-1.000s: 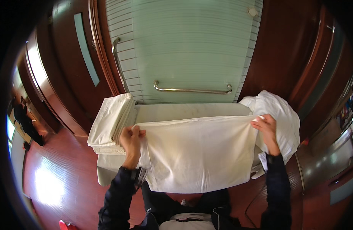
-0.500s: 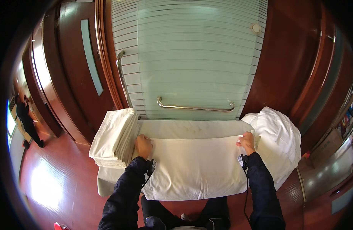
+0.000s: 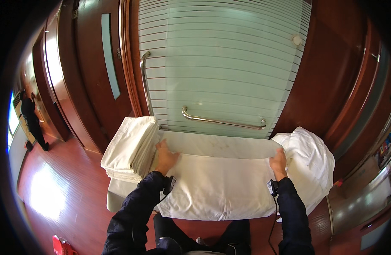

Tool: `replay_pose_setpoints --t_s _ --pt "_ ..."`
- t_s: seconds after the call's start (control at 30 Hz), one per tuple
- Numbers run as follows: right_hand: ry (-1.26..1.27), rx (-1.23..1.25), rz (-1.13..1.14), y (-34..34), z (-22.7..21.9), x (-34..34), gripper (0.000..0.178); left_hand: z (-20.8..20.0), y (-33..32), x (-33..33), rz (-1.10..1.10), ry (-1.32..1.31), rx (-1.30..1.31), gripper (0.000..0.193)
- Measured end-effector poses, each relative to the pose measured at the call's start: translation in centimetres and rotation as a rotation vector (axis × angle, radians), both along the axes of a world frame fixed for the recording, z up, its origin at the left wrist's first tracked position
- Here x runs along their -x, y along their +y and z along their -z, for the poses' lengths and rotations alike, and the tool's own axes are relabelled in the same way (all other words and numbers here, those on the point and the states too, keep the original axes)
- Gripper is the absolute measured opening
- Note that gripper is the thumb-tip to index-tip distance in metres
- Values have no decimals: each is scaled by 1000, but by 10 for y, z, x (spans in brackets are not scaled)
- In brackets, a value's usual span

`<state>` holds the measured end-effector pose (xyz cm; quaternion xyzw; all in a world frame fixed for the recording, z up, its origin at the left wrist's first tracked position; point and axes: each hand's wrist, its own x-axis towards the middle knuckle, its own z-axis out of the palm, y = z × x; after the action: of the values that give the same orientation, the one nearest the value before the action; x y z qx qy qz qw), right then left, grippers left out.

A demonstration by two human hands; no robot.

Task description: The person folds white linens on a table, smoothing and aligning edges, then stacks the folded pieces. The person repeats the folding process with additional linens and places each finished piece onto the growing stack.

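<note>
A cream cloth (image 3: 216,187) lies spread over a narrow padded table, its near edge hanging over the front. My left hand (image 3: 165,157) is at the cloth's far left corner, fingers stretched forward and thumb apart. At the far right corner is my right hand (image 3: 279,163), fingers pointing forward and thumb apart, touching the cloth's edge. Both hands look open. Beside my left hand stands a stack of folded cream cloths (image 3: 129,144). A rumpled white cloth heap (image 3: 308,161) lies beside my right hand.
The pale tabletop (image 3: 221,144) shows beyond the cloth. Behind it rises a striped glass panel (image 3: 225,72) with metal handrails (image 3: 223,122). Dark wooden doors flank it. A person (image 3: 30,119) in dark clothes stands far left. A red object (image 3: 63,245) lies on the floor.
My left hand has loosened from the cloth's corner, its fingers reaching forward. The right hand has shifted slightly at its corner and its fingers have straightened. The view has turned a little.
</note>
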<state>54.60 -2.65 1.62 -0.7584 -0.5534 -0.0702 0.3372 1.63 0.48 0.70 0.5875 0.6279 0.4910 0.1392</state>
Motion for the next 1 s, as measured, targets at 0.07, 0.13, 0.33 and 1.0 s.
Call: replay_pose_setpoints --t_s 0.07,0.13,0.33,1.0 --pt "-2 72 -172 -10 -13 23 52 -10 -17 -28 156 216 -66 64" --pt "79 223 -429 -23 -20 67 62 -20 -31 -67 410 249 -61 56" --pt "-101 518 -862 -68 1 145 88 -4 -79 -125 627 607 6 72" --pt "-288 419 -858 -130 3 174 94 2 -150 -106 699 814 36 74"
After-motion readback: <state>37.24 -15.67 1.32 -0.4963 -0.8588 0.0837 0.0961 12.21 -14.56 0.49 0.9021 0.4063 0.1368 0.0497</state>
